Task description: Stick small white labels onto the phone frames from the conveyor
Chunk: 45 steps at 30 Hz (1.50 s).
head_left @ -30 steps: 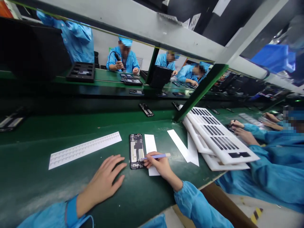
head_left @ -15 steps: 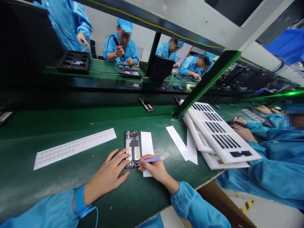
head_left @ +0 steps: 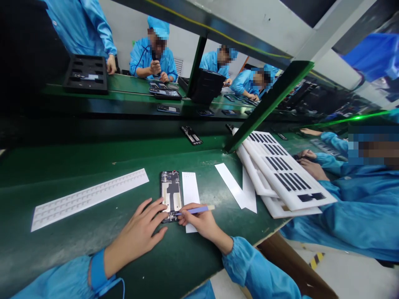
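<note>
Phone chassis [head_left: 171, 194], flat, black-edged, rectangular

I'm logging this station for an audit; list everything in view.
Opened phone: one, black and cream, lower centre
Tool: one, purple, tip over phone
Marked strip: one, white, right of phone
Printed sheet: one, white, left of phone
Plain strips: two, white, farther right
Foam sheets: several, white, far right
Other phones: several, dark, toward back
Tray: one, black, upper left
Post: one, green, centre right
Bench: one, green, underneath
Workers: at least five, blue-clad, across and right
Left hand: one, bare, on phone
Right hand: one, bare, holding tool
</note>
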### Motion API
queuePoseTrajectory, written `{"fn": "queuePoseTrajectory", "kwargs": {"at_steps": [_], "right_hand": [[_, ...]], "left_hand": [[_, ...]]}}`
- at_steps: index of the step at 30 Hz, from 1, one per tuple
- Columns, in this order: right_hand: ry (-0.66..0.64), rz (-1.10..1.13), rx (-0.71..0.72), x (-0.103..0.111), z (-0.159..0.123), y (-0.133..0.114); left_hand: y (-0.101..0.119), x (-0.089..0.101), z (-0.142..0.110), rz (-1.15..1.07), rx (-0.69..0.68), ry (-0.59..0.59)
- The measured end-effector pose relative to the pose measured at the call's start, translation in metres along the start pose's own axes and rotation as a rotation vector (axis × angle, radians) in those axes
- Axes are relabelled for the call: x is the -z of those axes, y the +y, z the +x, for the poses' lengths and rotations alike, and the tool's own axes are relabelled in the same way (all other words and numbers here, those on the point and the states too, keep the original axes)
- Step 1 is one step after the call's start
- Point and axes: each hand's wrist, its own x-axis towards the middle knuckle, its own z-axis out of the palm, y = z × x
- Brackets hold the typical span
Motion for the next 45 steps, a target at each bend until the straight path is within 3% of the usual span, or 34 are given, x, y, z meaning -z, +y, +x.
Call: {"fn": "queuePoseTrajectory", "kwargs": {"at_steps": [9, 16, 45], "right_hand": [[-0.007, -0.036, -0.003, -0.001, 0.0003, -0.0011], [0.033, -0.047, 0.086, -0.0032, -0.0015, -0.0028], [-0.101, -0.204, 0.049, 0.0017, 0.0015, -0.0096]], "left_hand": [[-0.0001, 0.003, 0.0005, 0.017, -0.042, 0.007], [-0.0013, 0.0042, -0.0002, 0.0, -0.028, -0.018], [-0.001, -0.0006, -0.0016, -0.006, 0.041, -0.003]]}}
